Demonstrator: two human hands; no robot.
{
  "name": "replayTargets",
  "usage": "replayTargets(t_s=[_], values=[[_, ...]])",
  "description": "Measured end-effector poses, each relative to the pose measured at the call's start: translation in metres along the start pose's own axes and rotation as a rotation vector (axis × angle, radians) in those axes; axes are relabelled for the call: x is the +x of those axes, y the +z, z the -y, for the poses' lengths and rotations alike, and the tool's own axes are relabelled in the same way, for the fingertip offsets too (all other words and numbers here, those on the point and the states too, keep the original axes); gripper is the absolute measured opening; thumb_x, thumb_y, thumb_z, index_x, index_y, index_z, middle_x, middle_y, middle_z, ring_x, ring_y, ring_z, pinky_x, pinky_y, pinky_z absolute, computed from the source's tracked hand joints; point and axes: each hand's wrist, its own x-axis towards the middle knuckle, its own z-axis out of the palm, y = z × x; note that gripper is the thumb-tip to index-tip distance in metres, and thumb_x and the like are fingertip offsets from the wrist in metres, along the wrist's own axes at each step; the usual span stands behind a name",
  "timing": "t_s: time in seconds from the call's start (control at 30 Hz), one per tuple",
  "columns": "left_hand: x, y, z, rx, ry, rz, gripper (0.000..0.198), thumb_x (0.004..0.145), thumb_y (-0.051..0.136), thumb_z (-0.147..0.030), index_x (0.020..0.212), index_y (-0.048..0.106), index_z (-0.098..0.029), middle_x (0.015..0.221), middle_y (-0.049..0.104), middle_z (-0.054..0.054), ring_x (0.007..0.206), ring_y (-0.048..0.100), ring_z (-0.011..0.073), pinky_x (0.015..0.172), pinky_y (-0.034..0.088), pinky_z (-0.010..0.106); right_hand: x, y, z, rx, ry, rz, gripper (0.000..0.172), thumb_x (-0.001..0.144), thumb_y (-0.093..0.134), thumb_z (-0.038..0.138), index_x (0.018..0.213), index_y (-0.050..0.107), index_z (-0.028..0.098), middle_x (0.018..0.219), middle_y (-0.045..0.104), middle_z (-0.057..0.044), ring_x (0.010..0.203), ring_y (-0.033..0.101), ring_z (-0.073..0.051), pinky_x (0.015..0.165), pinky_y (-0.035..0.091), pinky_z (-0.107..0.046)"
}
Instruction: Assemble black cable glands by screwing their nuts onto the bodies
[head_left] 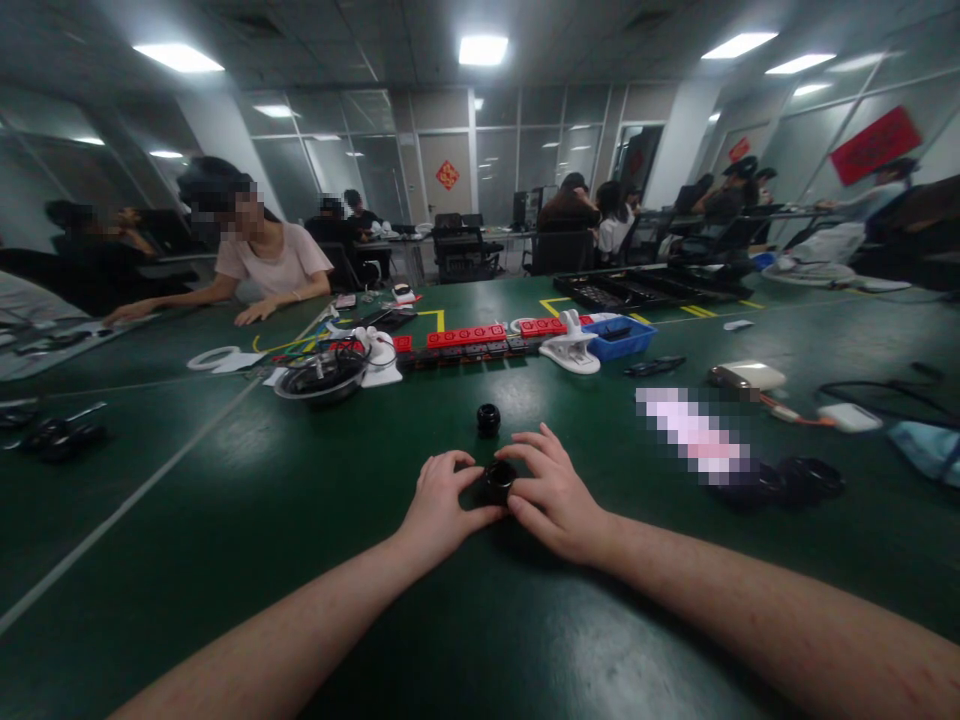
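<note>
Between my hands is a short black ring-shaped part [498, 484] with a round opening on top, low at the green tabletop. My left hand [442, 500] curls around its left side, thumb at the near edge and fingers at the far left. From the right, my right hand [553, 492] has its fingertips on the same part. Both hands look closed on it. A little farther away stands a second small black round part [488, 420], with no hand touching it. What kind of part these two are, I cannot tell.
Beyond are a row of red boxes [466, 336], a white clamp stand [571, 350], a blue tray [621, 338] and a bowl of cables [321, 378]. Black round pieces [810, 480] and a white device [747, 376] lie right. Another person [262, 250] sits at far left.
</note>
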Motion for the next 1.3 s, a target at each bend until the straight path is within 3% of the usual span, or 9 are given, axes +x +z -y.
replayTargets(t_s=[0.33, 0.53, 0.8, 0.93, 1.1, 1.3], values=[[0.000, -0.003, -0.002, -0.021, -0.019, 0.008, 0.034, 0.065, 0.063, -0.046, 0.091, 0.061, -0.025, 0.097, 0.049, 0.002, 0.094, 0.044, 0.0224, 0.083, 0.038, 0.040, 0.005, 0.000, -0.005, -0.076, 0.144, -0.002, 0.024, 0.081, 0.045, 0.033, 0.066, 0.054, 0.017, 0.102, 0.050, -0.008, 0.105, 0.038, -0.023, 0.098, 0.020, -0.050], [0.000, -0.004, -0.004, 0.006, -0.016, 0.002, 0.033, 0.065, 0.062, -0.047, 0.089, 0.062, -0.024, 0.096, 0.050, 0.003, 0.092, 0.045, 0.0227, 0.082, 0.038, 0.040, 0.006, 0.001, -0.003, -0.125, 0.190, 0.053, 0.030, 0.075, 0.052, 0.045, 0.078, 0.054, 0.015, 0.104, 0.049, -0.012, 0.104, 0.040, -0.026, 0.096, 0.022, -0.051], [0.000, -0.002, -0.003, 0.029, -0.002, 0.005, 0.032, 0.066, 0.062, -0.042, 0.091, 0.061, -0.022, 0.096, 0.050, 0.004, 0.093, 0.045, 0.0229, 0.086, 0.037, 0.041, 0.009, 0.001, 0.000, -0.237, 0.141, 0.081, 0.040, 0.073, 0.053, 0.050, 0.090, 0.056, 0.014, 0.103, 0.051, -0.012, 0.103, 0.040, -0.027, 0.098, 0.017, -0.051], [-0.001, -0.004, -0.006, 0.027, -0.014, 0.030, 0.031, 0.066, 0.062, -0.038, 0.093, 0.060, -0.023, 0.098, 0.050, 0.004, 0.095, 0.044, 0.0237, 0.087, 0.036, 0.043, 0.014, 0.002, 0.003, -0.220, 0.163, 0.071, 0.046, 0.069, 0.055, 0.055, 0.088, 0.057, 0.014, 0.097, 0.053, -0.011, 0.095, 0.043, -0.026, 0.091, 0.028, -0.046], [0.000, -0.004, -0.008, 0.031, -0.025, 0.044, 0.030, 0.067, 0.061, -0.035, 0.094, 0.059, -0.024, 0.098, 0.049, 0.003, 0.096, 0.044, 0.0238, 0.089, 0.035, 0.045, 0.016, 0.005, 0.006, -0.151, 0.231, 0.086, 0.038, 0.072, 0.056, 0.048, 0.092, 0.057, 0.015, 0.086, 0.055, -0.008, 0.085, 0.045, -0.023, 0.075, 0.037, -0.038], [0.000, -0.002, -0.007, 0.033, -0.005, 0.029, 0.027, 0.066, 0.062, -0.031, 0.092, 0.060, -0.023, 0.097, 0.049, 0.003, 0.095, 0.045, 0.0230, 0.089, 0.035, 0.044, 0.011, 0.008, 0.010, -0.132, 0.224, 0.055, 0.035, 0.075, 0.055, 0.038, 0.101, 0.052, 0.015, 0.088, 0.054, -0.008, 0.085, 0.044, -0.022, 0.075, 0.036, -0.037]])
